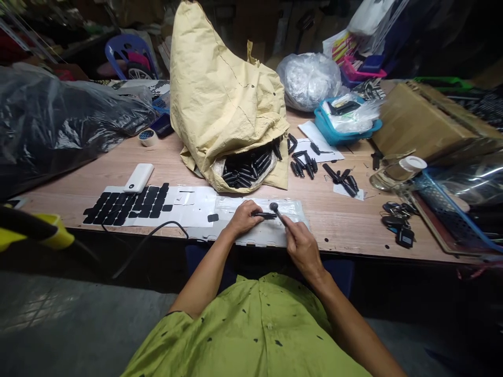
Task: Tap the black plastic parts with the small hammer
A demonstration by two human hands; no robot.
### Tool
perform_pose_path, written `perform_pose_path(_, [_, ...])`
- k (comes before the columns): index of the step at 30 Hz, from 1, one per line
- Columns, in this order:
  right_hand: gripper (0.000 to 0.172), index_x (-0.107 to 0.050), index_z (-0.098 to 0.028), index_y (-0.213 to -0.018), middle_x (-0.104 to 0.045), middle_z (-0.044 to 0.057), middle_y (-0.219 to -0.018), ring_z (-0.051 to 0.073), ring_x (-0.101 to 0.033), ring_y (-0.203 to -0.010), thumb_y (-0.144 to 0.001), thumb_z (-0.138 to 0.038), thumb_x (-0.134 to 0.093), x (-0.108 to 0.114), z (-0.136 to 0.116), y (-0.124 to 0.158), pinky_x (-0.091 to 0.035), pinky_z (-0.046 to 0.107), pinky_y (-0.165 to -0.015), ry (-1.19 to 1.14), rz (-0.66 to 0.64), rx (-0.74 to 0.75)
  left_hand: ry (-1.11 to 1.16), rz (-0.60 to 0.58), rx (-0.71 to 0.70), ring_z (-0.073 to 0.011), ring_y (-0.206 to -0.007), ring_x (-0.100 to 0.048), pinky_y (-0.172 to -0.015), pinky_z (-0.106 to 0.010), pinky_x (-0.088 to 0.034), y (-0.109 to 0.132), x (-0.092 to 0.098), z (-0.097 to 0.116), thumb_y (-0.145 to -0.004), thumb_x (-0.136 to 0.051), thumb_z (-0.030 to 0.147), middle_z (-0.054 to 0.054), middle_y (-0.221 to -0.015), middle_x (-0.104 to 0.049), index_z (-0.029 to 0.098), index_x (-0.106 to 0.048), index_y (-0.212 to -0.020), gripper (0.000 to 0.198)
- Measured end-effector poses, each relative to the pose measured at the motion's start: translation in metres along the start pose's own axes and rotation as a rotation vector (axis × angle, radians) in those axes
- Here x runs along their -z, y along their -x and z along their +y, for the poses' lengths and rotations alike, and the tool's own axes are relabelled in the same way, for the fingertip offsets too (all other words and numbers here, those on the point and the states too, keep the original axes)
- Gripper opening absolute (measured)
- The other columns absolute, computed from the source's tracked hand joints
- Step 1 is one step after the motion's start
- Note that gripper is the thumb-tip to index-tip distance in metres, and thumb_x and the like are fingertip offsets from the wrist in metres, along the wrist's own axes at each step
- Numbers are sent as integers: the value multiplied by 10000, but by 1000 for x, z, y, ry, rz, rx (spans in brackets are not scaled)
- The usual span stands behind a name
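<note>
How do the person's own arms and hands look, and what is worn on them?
The left arm and the right arm are bare from the shirt down to the wrists. The left hand and the right hand wear no gloves, and no watch or bracelet shows. The shirt is yellow-green with small dark specks scattered over it.

Paper sack (223, 99) blocks ahead — bare tabletop (338, 220) rightward.

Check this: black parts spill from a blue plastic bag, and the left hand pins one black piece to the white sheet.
Wrong: the head view shows a tan paper sack, not blue plastic. Black parts spill from it, and the left hand pins one black piece to the white sheet.
</note>
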State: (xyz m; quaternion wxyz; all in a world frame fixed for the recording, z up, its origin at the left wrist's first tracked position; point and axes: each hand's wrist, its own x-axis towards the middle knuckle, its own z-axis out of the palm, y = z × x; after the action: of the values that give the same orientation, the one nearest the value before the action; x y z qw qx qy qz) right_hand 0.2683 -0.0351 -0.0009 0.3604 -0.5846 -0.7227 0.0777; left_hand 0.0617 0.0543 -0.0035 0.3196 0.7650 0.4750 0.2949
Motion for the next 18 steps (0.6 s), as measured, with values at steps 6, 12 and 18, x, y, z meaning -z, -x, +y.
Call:
perform_pose_path(6, [332,-706,-231,-1205,-615,60,-894,169,-525,-736,-969,-239,-472,4,45,-39,-340,275,-592,362,28,-65,-84,-7,-22,-219,-906,-576,-852,-361,-481,2,0,5,-765,-742,163,-32,-874,-633,183,-683,-867,120])
perform_pose_path(12, [285,-726,-207,-1126,-596,75,-843,204,-467,-813,-943,-183,-509,-7,72,-55,-316,295,-679,521,48,38,-137,-24,-43,-229,-924,-575,-867,-374,-482,0,1,0,-822,-736,244,-48,-901,-634,188,-677,-887,104])
perform_pose_path(18, [286,-714,-218,-1140,-586,75,-884,212,-448,-830,-943,-184,-510,-14,67,-53,-300,307,-701,546,63,19,-89,-96,-193,-221,-913,-605,-843,-346,-496,29,-6,24,-961,-590,370,-79,-947,-656,184,-665,-1005,205])
